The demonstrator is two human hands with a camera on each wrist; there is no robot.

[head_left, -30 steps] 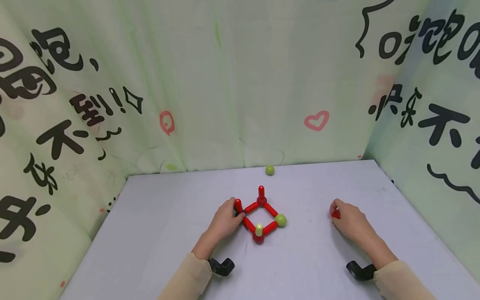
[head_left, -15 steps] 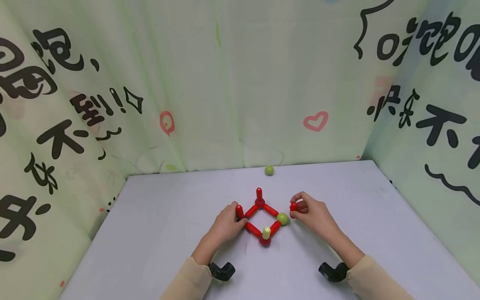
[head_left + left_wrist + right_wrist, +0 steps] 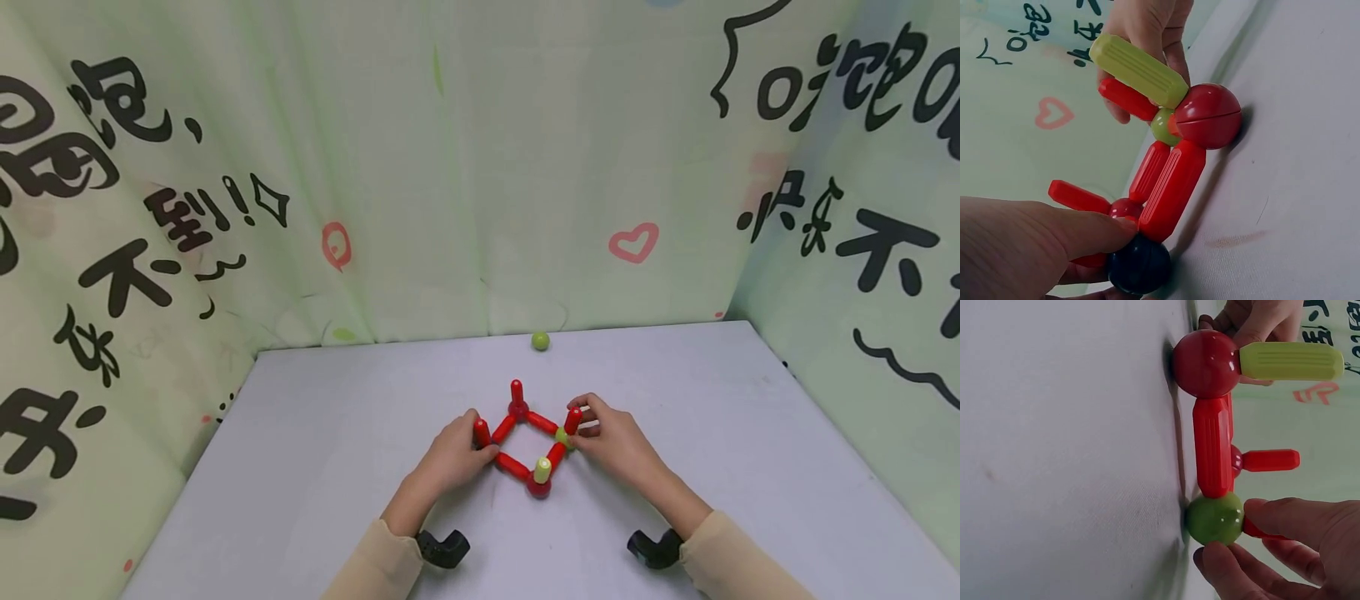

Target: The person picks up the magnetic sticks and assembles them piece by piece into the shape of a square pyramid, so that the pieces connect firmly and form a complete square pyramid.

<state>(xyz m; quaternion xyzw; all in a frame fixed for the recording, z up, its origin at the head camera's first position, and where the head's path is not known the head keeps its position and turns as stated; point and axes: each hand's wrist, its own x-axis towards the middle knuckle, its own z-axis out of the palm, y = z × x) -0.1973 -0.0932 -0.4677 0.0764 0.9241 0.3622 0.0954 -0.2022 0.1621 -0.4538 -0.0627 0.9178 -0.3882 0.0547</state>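
A square frame of red magnetic sticks (image 3: 1213, 447) joined by balls lies on the table. My left hand (image 3: 450, 450) grips the left corner, thumb and fingers on a dark blue ball (image 3: 1139, 265) with an upright red stick (image 3: 482, 432). At the right corner my right hand (image 3: 617, 444) pinches another red stick (image 3: 573, 420), its lower end at the green ball (image 3: 1215, 519); fingers touch that ball too. An upright yellow-green stick (image 3: 1291, 361) stands on the near dark red ball (image 3: 1205, 364). The far dark red ball (image 3: 518, 409) bears an upright red stick (image 3: 517, 390).
A loose green ball (image 3: 540, 341) lies at the back edge of the white table (image 3: 337, 408). Printed curtains (image 3: 480, 167) enclose the table at the back and sides. Black wrist cameras (image 3: 442, 549) hang beneath both wrists.
My right hand has come left from the table's right side, bringing the red stick upright onto the green ball. The frame has turned slightly, its near corner shifting right; my left hand stays on its corner.
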